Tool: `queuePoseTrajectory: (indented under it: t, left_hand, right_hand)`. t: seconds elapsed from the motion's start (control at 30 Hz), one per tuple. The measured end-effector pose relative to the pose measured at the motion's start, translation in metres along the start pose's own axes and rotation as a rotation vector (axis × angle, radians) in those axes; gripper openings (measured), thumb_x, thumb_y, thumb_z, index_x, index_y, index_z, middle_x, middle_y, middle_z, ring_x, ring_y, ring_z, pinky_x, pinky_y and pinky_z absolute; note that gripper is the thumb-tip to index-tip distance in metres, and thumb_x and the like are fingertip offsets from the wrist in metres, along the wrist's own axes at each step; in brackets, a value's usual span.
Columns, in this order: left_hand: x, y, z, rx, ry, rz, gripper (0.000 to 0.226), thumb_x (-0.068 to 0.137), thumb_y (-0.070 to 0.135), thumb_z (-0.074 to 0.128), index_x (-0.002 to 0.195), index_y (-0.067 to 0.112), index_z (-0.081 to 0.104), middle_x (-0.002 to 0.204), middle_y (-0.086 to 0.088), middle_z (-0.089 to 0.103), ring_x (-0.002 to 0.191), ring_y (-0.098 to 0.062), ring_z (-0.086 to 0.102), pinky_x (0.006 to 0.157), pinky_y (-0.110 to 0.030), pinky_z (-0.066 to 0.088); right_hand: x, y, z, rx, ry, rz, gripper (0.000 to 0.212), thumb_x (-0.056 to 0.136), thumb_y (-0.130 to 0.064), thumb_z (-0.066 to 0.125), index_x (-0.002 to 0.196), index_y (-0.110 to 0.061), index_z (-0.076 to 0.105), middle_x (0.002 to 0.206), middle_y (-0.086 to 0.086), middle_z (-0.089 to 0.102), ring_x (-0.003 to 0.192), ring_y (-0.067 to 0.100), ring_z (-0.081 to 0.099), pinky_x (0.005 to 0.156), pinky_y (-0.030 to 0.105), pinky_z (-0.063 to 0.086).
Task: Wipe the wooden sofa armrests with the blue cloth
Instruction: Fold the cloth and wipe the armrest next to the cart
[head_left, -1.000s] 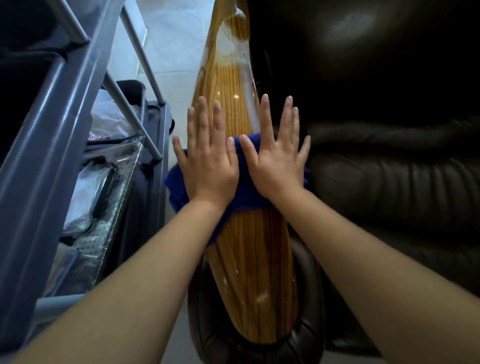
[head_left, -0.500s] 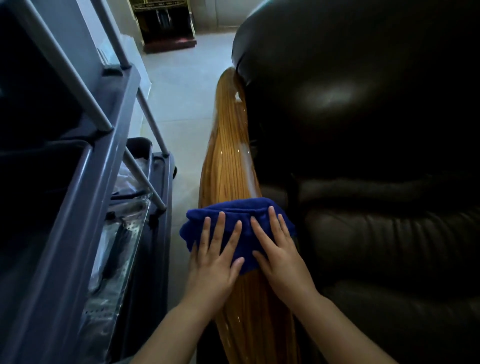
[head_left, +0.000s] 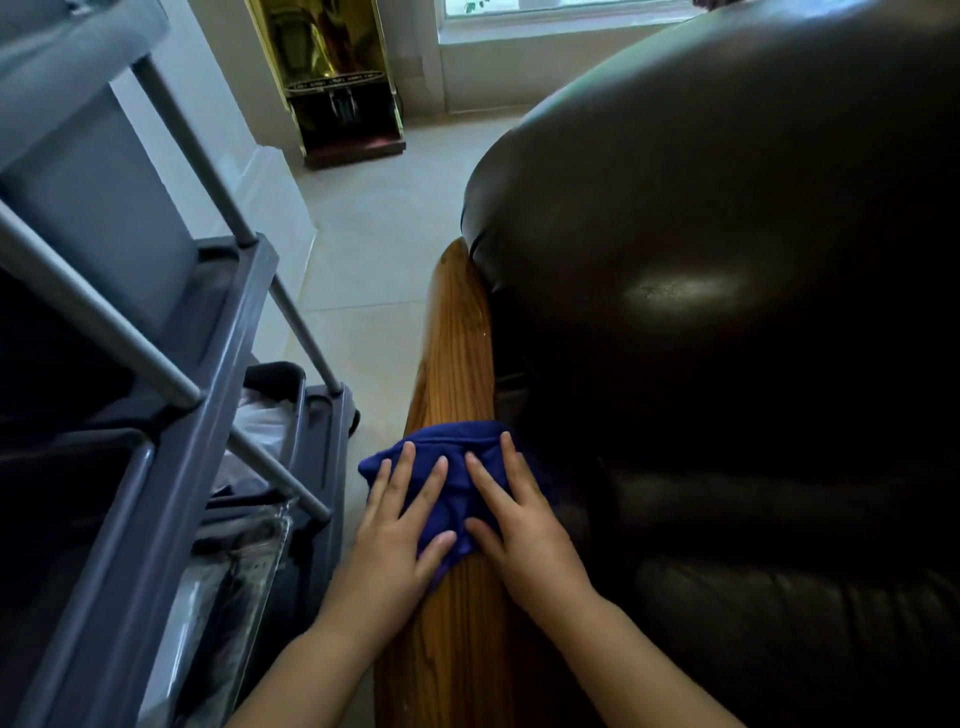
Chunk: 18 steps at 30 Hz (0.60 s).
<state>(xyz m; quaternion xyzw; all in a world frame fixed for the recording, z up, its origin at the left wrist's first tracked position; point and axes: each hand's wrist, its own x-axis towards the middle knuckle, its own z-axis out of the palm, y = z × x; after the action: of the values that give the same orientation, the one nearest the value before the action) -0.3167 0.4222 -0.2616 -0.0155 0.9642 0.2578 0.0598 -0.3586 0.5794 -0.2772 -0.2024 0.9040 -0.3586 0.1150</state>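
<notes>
We judge the blue cloth (head_left: 457, 467) to be light, soft and floppy, likely to bunch and slide on the glossy wooden armrest (head_left: 457, 353), so it is best held by flat pressure from above, not by pinching an edge. Both our left hand (head_left: 395, 535) and our right hand (head_left: 524, 525) lie palm down on it with fingers spread, pinching nothing. The cloth sits across the armrest under our fingers, its far edge just past the fingertips, and one corner hangs over the armrest's outer side, away from the dark sofa cushion (head_left: 727, 260).
</notes>
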Motion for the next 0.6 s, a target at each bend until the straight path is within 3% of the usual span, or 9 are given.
queuePoseTrajectory:
  t: [0.1, 0.23, 0.37, 0.47, 0.6]
  left_hand:
    - [0.034, 0.002, -0.010, -0.028, 0.000, -0.033, 0.075, 0.091, 0.038, 0.048, 0.136, 0.044, -0.012, 0.147, 0.020, -0.024, 0.142, -0.013, -0.012, 0.115, -0.038, 0.012]
    - [0.057, 0.008, -0.022, 0.000, -0.025, -0.103, 0.078, 0.090, 0.037, 0.051, 0.137, 0.042, -0.011, 0.152, 0.011, -0.023, 0.144, -0.021, -0.008, 0.116, -0.040, 0.013]
    - [0.042, 0.006, -0.020, 0.060, 0.115, -0.019, 0.081, 0.087, 0.034, 0.057, 0.135, 0.048, -0.007, 0.151, 0.016, -0.022, 0.142, -0.012, -0.012, 0.115, -0.042, 0.018]
    - [0.056, 0.000, -0.026, -0.075, -0.020, 0.012, 0.085, 0.086, 0.031, 0.059, 0.136, 0.041, -0.008, 0.152, 0.015, -0.018, 0.144, -0.014, -0.011, 0.118, -0.037, 0.007]
    - [0.104, -0.005, -0.044, -0.043, -0.189, -0.004, 0.100, 0.078, 0.031, 0.070, 0.140, 0.035, -0.009, 0.156, 0.004, -0.018, 0.144, -0.019, -0.010, 0.119, -0.040, 0.008]
  right_hand:
    - [0.037, 0.002, -0.013, 0.006, -0.021, -0.021, 0.061, 0.094, -0.032, 0.047, 0.144, -0.040, 0.012, 0.143, -0.018, -0.027, 0.142, 0.012, -0.012, 0.114, 0.033, 0.014]
    - [0.060, -0.002, -0.030, -0.050, -0.066, -0.010, 0.067, 0.091, -0.031, 0.051, 0.144, -0.041, 0.010, 0.152, -0.010, -0.022, 0.144, 0.017, -0.010, 0.114, 0.038, 0.016]
    - [0.052, 0.004, -0.037, -0.135, 0.051, -0.119, 0.073, 0.088, -0.027, 0.057, 0.144, -0.040, 0.012, 0.158, 0.000, -0.001, 0.144, 0.018, 0.002, 0.112, 0.035, 0.020]
    - [0.062, 0.007, -0.037, -0.109, -0.050, -0.090, 0.069, 0.090, -0.030, 0.054, 0.144, -0.038, 0.013, 0.158, -0.005, -0.007, 0.144, 0.014, -0.004, 0.114, 0.035, 0.019]
    - [0.096, 0.007, -0.043, -0.108, -0.123, -0.051, 0.075, 0.088, -0.031, 0.057, 0.145, -0.036, 0.008, 0.156, -0.005, -0.016, 0.143, 0.016, -0.011, 0.114, 0.035, 0.012]
